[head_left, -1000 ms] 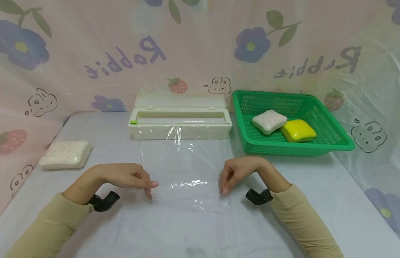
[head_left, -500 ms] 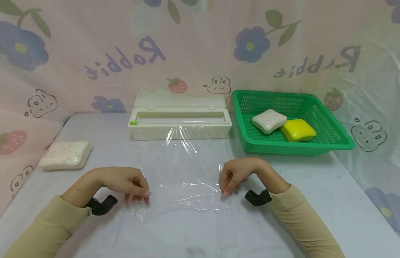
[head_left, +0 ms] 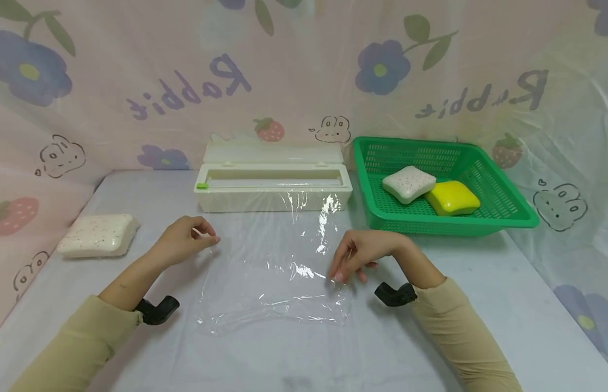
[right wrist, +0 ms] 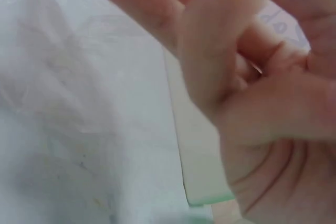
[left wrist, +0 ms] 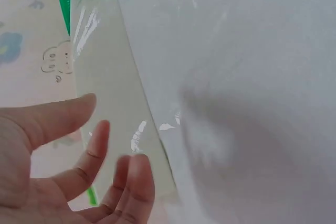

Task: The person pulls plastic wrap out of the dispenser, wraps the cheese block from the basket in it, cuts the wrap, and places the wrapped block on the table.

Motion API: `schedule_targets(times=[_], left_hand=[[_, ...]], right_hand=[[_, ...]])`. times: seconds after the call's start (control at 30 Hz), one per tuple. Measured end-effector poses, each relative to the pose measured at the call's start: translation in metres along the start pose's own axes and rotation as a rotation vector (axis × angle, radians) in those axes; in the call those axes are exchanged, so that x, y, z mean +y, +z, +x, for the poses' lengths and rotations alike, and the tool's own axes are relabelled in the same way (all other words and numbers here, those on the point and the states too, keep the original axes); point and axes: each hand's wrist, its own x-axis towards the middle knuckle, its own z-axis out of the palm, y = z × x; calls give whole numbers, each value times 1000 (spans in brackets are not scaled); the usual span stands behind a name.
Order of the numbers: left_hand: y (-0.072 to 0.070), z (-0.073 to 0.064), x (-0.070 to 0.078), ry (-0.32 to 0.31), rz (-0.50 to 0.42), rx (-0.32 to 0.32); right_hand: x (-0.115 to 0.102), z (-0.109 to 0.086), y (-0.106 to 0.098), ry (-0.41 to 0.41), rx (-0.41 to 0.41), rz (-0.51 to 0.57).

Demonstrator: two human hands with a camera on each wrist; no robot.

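Observation:
A sheet of clear plastic wrap (head_left: 274, 288) stretches toward me from the white wrap dispenser (head_left: 274, 200), its lid up and a green slider at the left end of its slot. My left hand (head_left: 183, 239) is beside the sheet's left edge, near the dispenser. In the left wrist view, that hand's thumb (left wrist: 68, 119) and fingers (left wrist: 139, 182) are apart, with nothing between them. At the right edge of the sheet, my right hand (head_left: 364, 253) pinches the wrap. Its curled fingers fill much of the right wrist view, where the pinched edge is hidden.
A speckled white block (head_left: 99, 235) in wrap lies at the left. At the back right a green basket (head_left: 450, 223) holds a speckled white block (head_left: 409, 184) and a yellow block (head_left: 453, 197). A printed curtain (head_left: 294, 71) hangs behind the table (head_left: 284, 359).
My left hand has let go of the wrap's near left corner and moved back toward the dispenser. My right hand has risen slightly, and the glare on the sheet has shifted right.

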Motion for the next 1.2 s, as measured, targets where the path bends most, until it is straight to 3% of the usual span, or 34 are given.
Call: schedule_targets(times=[0.13,0.33,0.43,0.6,0.8,1.03,1.2], left_hand=[[-1,0,-3,-18,-54,-5],[0,1,-8,-51,-220,-160],[3,2,-12,-16,-276,-205],[3,4,-17,34,-301,-217],[2,6,-21,-17,-299,-201],[4,6,-24,-27,-291,-207],[5,6,-24,1,-287,-225]], right_hand=[[0,-3,-5,1,67,5],[-5,-10,-14,-34,227,54],[-9,-14,-19,-75,330,70],[-18,-18,-24,-94,499,97],[-30,-26,-36,-90,681,157],[-37,-42,-62,21,851,158],[-40,-52,-79,121,907,127]])
